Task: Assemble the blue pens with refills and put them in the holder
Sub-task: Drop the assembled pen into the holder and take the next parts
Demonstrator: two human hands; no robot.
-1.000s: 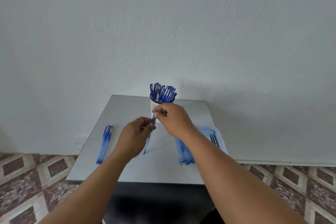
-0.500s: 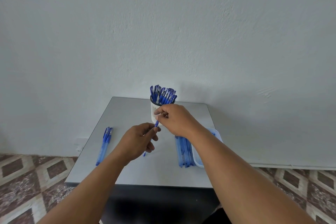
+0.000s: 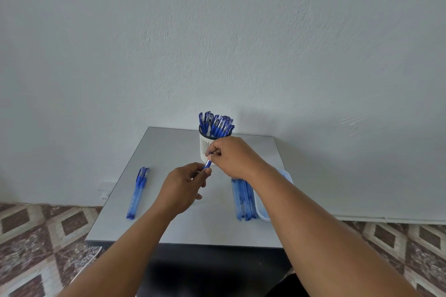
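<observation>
A blue pen (image 3: 207, 164) is held between both hands above the middle of the grey table (image 3: 169, 149). My left hand (image 3: 181, 185) grips its lower barrel, which is mostly hidden in the fist. My right hand (image 3: 233, 156) pinches the pen's upper end with thumb and fingertips. Just behind the hands stands the white slotted holder (image 3: 205, 144), packed with several capped blue pens (image 3: 216, 124). A row of pale blue pen barrels (image 3: 243, 200) lies to the right, partly under my right forearm.
Two assembled blue pens (image 3: 138, 191) lie side by side at the table's left. A clear plastic tray (image 3: 263, 212) sits at the right edge next to the barrels. The table backs onto a white wall; patterned floor tiles (image 3: 36, 236) surround it.
Both hands have stayed on the pen, whose lower barrel has slipped out of sight into the left fist. The camera view has shifted slightly.
</observation>
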